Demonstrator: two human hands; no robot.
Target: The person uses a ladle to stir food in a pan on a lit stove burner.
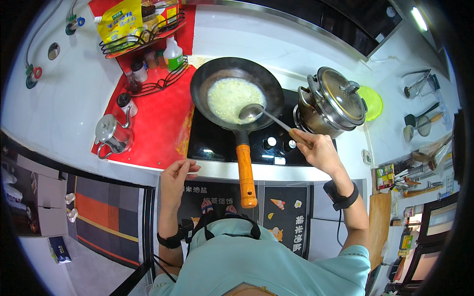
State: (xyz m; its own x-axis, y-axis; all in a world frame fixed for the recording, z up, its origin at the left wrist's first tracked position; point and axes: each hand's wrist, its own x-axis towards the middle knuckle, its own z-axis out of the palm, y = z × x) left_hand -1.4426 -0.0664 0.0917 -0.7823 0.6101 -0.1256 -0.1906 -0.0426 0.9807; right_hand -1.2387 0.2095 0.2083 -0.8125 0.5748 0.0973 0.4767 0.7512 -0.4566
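My right hand (pixel 319 151) grips the handle of a metal ladle (pixel 272 119). The ladle's bowl rests in the pale yellow, soupy food (pixel 235 97), which has small curds in it. This food lies in the middle of a dark wok (pixel 202 83) on the left part of the black gas hob (pixel 207 142). The wok's orange wooden handle (pixel 245 174) points towards me, with neither hand on it. My left hand (pixel 180 172) hovers at the counter's front edge, left of that handle. It holds nothing, and its fingers are loosely bent.
A lidded metal pot (pixel 322 114) stands on the right of the hob, beside a lime-green round item (pixel 371 103). On the red mat (pixel 153 125) at left are a metal oil pot (pixel 114 135) and a black-capped jar (pixel 127 104). A seasoning rack (pixel 159 87) stands behind them.
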